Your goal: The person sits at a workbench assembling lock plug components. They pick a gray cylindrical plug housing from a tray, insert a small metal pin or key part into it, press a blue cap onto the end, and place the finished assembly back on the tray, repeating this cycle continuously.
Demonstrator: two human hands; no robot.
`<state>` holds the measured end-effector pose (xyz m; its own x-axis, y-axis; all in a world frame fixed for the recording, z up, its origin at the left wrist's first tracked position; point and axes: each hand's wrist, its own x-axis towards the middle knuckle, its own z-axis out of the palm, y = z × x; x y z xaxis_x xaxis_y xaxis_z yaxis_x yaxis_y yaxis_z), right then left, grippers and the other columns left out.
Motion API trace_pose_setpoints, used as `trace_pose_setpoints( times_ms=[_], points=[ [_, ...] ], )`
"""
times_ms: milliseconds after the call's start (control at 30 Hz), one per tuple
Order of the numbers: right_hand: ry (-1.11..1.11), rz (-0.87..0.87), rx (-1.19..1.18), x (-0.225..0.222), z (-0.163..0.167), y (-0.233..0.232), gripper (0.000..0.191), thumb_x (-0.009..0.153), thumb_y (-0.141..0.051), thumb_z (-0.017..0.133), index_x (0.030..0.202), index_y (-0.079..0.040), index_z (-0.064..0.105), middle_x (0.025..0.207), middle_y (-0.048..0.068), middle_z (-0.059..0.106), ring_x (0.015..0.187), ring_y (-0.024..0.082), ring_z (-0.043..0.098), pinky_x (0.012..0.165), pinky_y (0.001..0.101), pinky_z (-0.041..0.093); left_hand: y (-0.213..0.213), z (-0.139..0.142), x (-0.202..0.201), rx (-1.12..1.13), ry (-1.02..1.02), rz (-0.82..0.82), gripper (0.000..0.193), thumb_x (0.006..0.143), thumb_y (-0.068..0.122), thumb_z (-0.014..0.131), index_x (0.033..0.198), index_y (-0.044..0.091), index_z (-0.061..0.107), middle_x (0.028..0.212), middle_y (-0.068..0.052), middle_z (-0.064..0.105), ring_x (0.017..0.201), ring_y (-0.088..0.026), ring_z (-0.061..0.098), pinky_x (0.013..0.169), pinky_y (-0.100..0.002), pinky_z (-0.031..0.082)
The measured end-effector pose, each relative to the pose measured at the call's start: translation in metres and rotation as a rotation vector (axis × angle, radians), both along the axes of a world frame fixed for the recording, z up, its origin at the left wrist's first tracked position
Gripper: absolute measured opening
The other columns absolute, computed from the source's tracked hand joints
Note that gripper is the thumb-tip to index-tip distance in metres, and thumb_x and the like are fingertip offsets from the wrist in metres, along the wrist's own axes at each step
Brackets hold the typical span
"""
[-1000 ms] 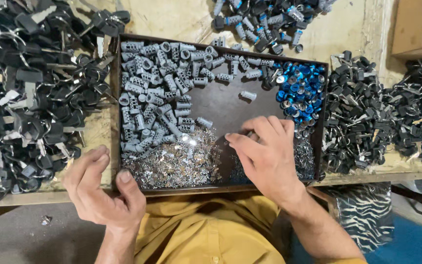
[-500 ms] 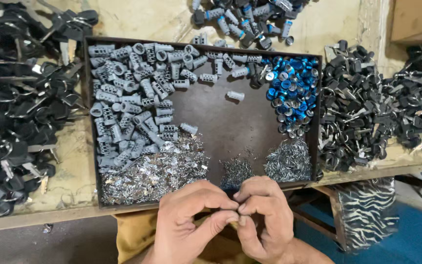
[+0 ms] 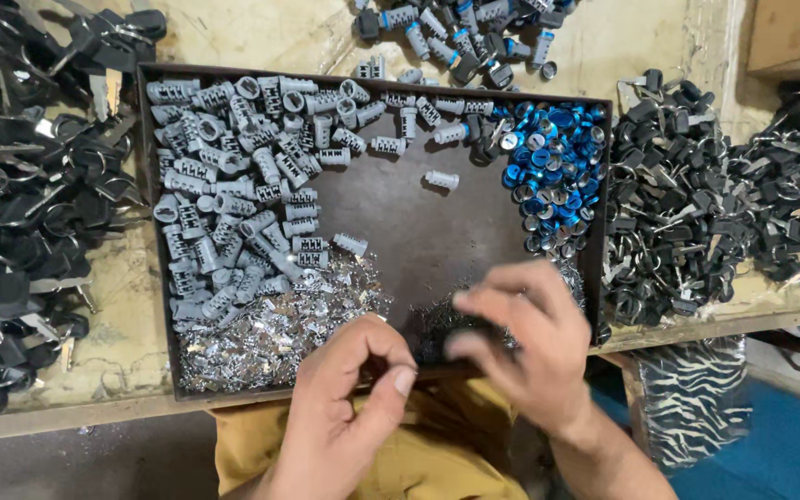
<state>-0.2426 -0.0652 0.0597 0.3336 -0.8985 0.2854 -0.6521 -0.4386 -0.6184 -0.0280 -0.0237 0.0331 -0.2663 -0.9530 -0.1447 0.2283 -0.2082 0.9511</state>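
A shallow dark tray (image 3: 437, 250) sits on a worn wooden bench (image 3: 261, 37), and both hands work at its near edge. The left hand (image 3: 349, 398) is curled at about 6 o'clock of the tray, thumb pressed toward the bent forefinger in a narrow pinch; whether anything small sits inside that pinch cannot be told. The right hand (image 3: 520, 343) is blurred, just to the 3 o'clock side of the left, fingers spread loosely and lowered over a small heap of tiny metal bits (image 3: 437, 324) at the tray's 5 o'clock corner — its grip looks loose and half open, and no held piece can be made out. A larger drift of shiny metal slivers (image 3: 270, 329) fills the tray's 7 o'clock corner, touching the grey lock cylinders (image 3: 233, 176) piled from 9 to 11 o'clock. One cylinder (image 3: 442, 180) lies alone near the tray's centre, toward 12 o'clock. Blue round caps (image 3: 553, 171) are heaped at 2 o'clock inside the tray. Outside it, black-headed keys (image 3: 20, 213) cover the bench at 9 o'clock and more black key bunches (image 3: 696, 204) lie at 3 o'clock — a further scatter of assembled cylinders (image 3: 456, 32) sits beyond the tray at 12 o'clock.
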Motion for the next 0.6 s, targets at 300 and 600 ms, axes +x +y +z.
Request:
trace_pose_setpoints(
  times_ms=[300, 600],
  points=[
    [0.386, 0.069, -0.063, 0.005, -0.005, -0.045, 0.019, 0.078, -0.010, 0.081, 0.095, -0.016, 0.076, 0.091, 0.002, 0.059, 0.085, 0.024, 0.054, 0.077, 0.0420, 0.035, -0.011, -0.002, 0.010, 0.058, -0.033, 0.052, 0.005, 0.090, 0.001, 0.064, 0.088, 0.003, 0.060, 0.083, 0.000, 0.057, 0.068, -0.007, 0.046, 0.058, -0.022, 0.038],
    [0.313, 0.032, -0.026, 0.006, -0.006, -0.050, 0.024, 0.078, -0.002, 0.076, 0.099, -0.008, 0.065, 0.098, 0.004, 0.061, 0.091, 0.026, 0.059, 0.081, 0.0414, 0.040, -0.011, -0.009, 0.009, 0.233, 0.051, 0.007, 0.008, 0.092, 0.001, 0.065, 0.088, 0.003, 0.059, 0.078, 0.004, 0.053, 0.065, -0.001, 0.041, 0.055, -0.019, 0.033]
  ],
)
